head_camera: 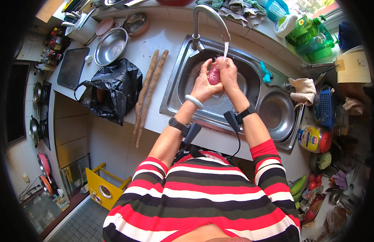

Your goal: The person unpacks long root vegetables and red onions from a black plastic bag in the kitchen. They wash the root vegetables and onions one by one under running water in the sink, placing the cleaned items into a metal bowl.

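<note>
Over the basin of a stainless steel sink [187,104], my left hand [202,83] grips a piece of raw pinkish-red meat [213,75]. Against the meat's other side rests my right hand [228,72], its fingers under the running stream. Water [226,50] falls from the curved metal faucet [209,8] onto the right fingers and the meat. Part of the meat is hidden behind my fingers. A pale bangle [194,102] circles my left wrist.
Left of the sink lie two long brown yam-like roots [152,87], overhanging the counter edge. Beyond them are a black plastic bag [117,87] and a steel bowl [110,47]. A second steel bowl [276,113] sits in the right basin. A yellow stool [106,189] stands below.
</note>
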Available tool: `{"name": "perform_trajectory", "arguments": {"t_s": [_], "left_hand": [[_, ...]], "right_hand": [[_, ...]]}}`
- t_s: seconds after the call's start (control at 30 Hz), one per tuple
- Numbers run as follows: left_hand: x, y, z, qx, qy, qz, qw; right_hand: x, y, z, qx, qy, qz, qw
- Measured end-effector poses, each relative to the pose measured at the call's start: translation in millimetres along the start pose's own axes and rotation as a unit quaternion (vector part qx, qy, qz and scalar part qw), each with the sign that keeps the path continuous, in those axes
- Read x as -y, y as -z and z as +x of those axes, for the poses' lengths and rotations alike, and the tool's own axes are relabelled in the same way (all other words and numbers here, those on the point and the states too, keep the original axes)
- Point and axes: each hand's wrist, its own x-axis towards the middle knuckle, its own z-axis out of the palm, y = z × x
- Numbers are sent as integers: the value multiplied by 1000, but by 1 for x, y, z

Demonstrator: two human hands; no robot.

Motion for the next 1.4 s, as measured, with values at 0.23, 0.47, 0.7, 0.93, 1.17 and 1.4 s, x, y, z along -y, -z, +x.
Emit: {"name": "perform_trajectory", "arguments": {"t_s": [0.23, 0.47, 0.7, 0.93, 1.17, 1.4], "left_hand": [[14, 11, 15, -8, 154, -384, 911], [14, -6, 17, -74, -29, -83, 993], [10, 2, 19, -84, -68, 50, 993], [-10, 7, -6, 63, 128, -461, 876], [31, 22, 6, -32, 56, -153, 986], [18, 10, -1, -64, -51, -15, 997]], "right_hand": [[-4, -6, -14, 64, 142, -108, 982], [-10, 0, 9, -31, -79, 104, 991], [-12, -18, -11, -46, -26, 84, 995], [20, -8, 0, 6, -132, 240, 962], [-6, -23, -31, 7, 18, -73, 997], [-1, -12, -3, -5, -84, 69, 994]]}}
